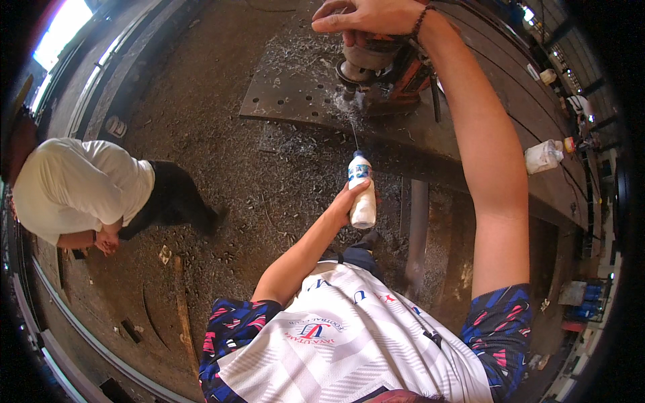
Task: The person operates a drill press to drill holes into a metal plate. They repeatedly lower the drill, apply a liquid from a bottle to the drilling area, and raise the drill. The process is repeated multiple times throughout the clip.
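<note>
My left hand (pixel 345 201) is wrapped round a plastic squeeze bottle (pixel 363 207) of whitish liquid with a dark blue cap. From its tip a thin stream runs up to the cutter of a magnetic drill (pixel 366 62). The drill stands on a flat steel plate (pixel 279 104) with a row of round holes along its near edge. Bright metal shavings (pixel 349 104) lie around the cutter. At the top edge, my right hand (pixel 373 17) is bent over the top of the drill, fingers curled; what they grip is hidden.
On the left a co-worker (pixel 80 188) in a white shirt is bent forward, hands together. A clear container (pixel 544 156) of whitish liquid stands on the steel at the right. Metal chips cover the floor (pixel 228 174). A white bucket (pixel 116 126) sits at the far left.
</note>
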`<control>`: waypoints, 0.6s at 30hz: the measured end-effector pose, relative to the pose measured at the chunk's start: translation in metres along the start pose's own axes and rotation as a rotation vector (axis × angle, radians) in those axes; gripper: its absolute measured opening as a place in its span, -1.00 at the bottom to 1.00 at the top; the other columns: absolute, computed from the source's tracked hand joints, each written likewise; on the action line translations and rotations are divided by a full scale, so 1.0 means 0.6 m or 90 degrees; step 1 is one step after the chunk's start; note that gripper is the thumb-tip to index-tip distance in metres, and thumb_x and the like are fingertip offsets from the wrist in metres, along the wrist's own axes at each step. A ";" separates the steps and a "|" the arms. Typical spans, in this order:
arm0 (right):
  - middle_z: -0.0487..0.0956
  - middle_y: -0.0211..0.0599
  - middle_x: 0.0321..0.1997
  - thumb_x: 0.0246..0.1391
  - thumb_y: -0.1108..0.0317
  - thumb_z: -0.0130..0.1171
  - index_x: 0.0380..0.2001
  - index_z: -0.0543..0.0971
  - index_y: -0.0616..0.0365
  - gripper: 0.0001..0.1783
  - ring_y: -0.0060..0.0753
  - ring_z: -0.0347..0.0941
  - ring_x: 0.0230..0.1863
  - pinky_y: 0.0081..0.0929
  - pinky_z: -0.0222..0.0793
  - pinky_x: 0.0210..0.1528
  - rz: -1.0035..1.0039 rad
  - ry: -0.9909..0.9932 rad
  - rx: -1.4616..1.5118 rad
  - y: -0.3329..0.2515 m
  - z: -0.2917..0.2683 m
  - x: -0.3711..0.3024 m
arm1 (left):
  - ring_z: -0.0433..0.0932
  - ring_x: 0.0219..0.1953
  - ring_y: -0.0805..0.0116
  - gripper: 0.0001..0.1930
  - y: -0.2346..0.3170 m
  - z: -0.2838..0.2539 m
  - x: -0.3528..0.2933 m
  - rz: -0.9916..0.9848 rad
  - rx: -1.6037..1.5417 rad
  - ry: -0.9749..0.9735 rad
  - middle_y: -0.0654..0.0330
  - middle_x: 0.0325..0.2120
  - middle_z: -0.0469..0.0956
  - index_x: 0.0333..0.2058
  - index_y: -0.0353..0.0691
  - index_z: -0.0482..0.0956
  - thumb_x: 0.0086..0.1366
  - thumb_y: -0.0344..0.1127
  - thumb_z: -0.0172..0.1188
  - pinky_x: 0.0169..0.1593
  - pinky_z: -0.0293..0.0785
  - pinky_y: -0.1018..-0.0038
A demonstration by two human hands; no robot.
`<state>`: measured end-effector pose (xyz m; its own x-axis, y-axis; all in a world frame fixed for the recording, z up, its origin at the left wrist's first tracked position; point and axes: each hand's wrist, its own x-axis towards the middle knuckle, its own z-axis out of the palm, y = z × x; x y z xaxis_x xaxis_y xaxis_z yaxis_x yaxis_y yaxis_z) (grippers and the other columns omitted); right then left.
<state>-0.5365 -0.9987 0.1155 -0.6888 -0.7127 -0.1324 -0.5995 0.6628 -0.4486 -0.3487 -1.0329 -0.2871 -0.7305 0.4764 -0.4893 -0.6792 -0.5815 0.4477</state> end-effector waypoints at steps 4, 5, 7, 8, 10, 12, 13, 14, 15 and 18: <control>0.67 -0.23 -0.35 0.15 -0.20 0.19 0.01 0.60 0.18 -0.35 -0.42 0.61 -0.34 -0.42 0.52 -0.21 0.011 0.004 0.015 -0.003 0.000 -0.002 | 0.67 -0.26 0.10 -0.37 -0.004 -0.010 0.006 -0.035 -0.006 -0.019 0.04 -0.21 0.58 0.15 -0.07 0.20 0.25 -0.06 0.34 -0.26 0.68 0.12; 0.67 -0.24 -0.36 0.15 -0.20 0.20 0.00 0.60 0.18 -0.35 -0.42 0.61 -0.34 -0.42 0.52 -0.21 0.005 0.007 0.020 -0.002 0.001 -0.001 | 0.67 -0.25 0.09 -0.37 -0.006 -0.016 0.009 -0.050 -0.010 -0.029 0.04 -0.21 0.58 0.16 -0.07 0.20 0.25 -0.06 0.34 -0.26 0.68 0.12; 0.67 -0.24 -0.36 0.15 -0.20 0.20 0.00 0.60 0.18 -0.35 -0.43 0.61 -0.34 -0.43 0.52 -0.22 -0.004 0.017 0.029 0.002 0.001 -0.003 | 0.67 -0.25 0.09 -0.37 -0.009 -0.014 0.006 -0.053 -0.055 -0.041 0.04 -0.20 0.58 0.15 -0.08 0.21 0.25 -0.04 0.34 -0.25 0.68 0.13; 0.67 -0.24 -0.36 0.15 -0.20 0.20 0.00 0.60 0.18 -0.35 -0.42 0.61 -0.34 -0.43 0.52 -0.22 -0.002 0.020 0.029 0.002 0.001 -0.004 | 0.67 -0.26 0.09 -0.38 -0.010 -0.014 0.005 -0.055 -0.077 -0.047 0.04 -0.20 0.58 0.15 -0.08 0.22 0.25 -0.04 0.34 -0.24 0.68 0.14; 0.67 -0.23 -0.36 0.15 -0.19 0.20 0.00 0.60 0.19 -0.35 -0.42 0.61 -0.34 -0.43 0.53 -0.23 -0.001 0.026 0.034 0.001 0.003 -0.004 | 0.67 -0.25 0.09 -0.39 -0.006 -0.015 -0.002 -0.079 -0.098 -0.060 0.04 -0.20 0.58 0.14 -0.08 0.23 0.26 -0.03 0.33 -0.23 0.69 0.15; 0.67 -0.22 -0.37 0.15 -0.18 0.21 0.00 0.60 0.21 -0.35 -0.42 0.61 -0.34 -0.43 0.53 -0.24 0.003 0.032 0.045 0.001 0.003 -0.005 | 0.67 -0.25 0.10 -0.40 -0.002 -0.014 -0.007 -0.093 -0.097 -0.066 0.04 -0.20 0.58 0.14 -0.08 0.24 0.26 -0.03 0.33 -0.23 0.69 0.16; 0.67 -0.21 -0.37 0.15 -0.18 0.21 0.00 0.59 0.21 -0.35 -0.42 0.61 -0.34 -0.43 0.53 -0.24 0.006 0.036 0.050 0.001 0.003 -0.006 | 0.67 -0.26 0.10 -0.41 -0.001 -0.012 -0.008 -0.094 -0.084 -0.067 0.04 -0.20 0.58 0.14 -0.07 0.25 0.27 -0.03 0.32 -0.22 0.69 0.17; 0.67 -0.20 -0.36 0.15 -0.18 0.21 0.00 0.59 0.22 -0.35 -0.42 0.61 -0.34 -0.44 0.54 -0.24 0.005 0.039 0.059 0.003 0.002 -0.007 | 0.66 -0.26 0.11 -0.41 0.000 -0.009 -0.010 -0.096 -0.072 -0.068 0.04 -0.20 0.58 0.13 -0.07 0.25 0.27 -0.03 0.32 -0.22 0.69 0.17; 0.67 -0.20 -0.36 0.15 -0.18 0.21 0.00 0.59 0.23 -0.35 -0.42 0.61 -0.33 -0.44 0.54 -0.24 0.002 0.040 0.069 0.003 0.002 -0.006 | 0.66 -0.26 0.11 -0.42 -0.001 -0.008 -0.010 -0.085 -0.076 -0.064 0.04 -0.20 0.58 0.13 -0.07 0.25 0.27 -0.03 0.31 -0.23 0.69 0.18; 0.68 -0.19 -0.35 0.16 -0.17 0.20 -0.01 0.59 0.24 -0.35 -0.41 0.62 -0.34 -0.44 0.55 -0.23 -0.010 0.048 0.087 0.009 0.005 -0.003 | 0.66 -0.27 0.13 -0.43 -0.007 -0.003 -0.010 -0.051 -0.066 -0.043 0.04 -0.18 0.59 0.13 -0.10 0.28 0.29 -0.01 0.28 -0.23 0.68 0.18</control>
<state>-0.5373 -0.9947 0.1105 -0.7113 -0.7003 -0.0603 -0.5530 0.6105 -0.5670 -0.3412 -1.0344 -0.2876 -0.6800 0.5648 -0.4675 -0.7268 -0.6031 0.3285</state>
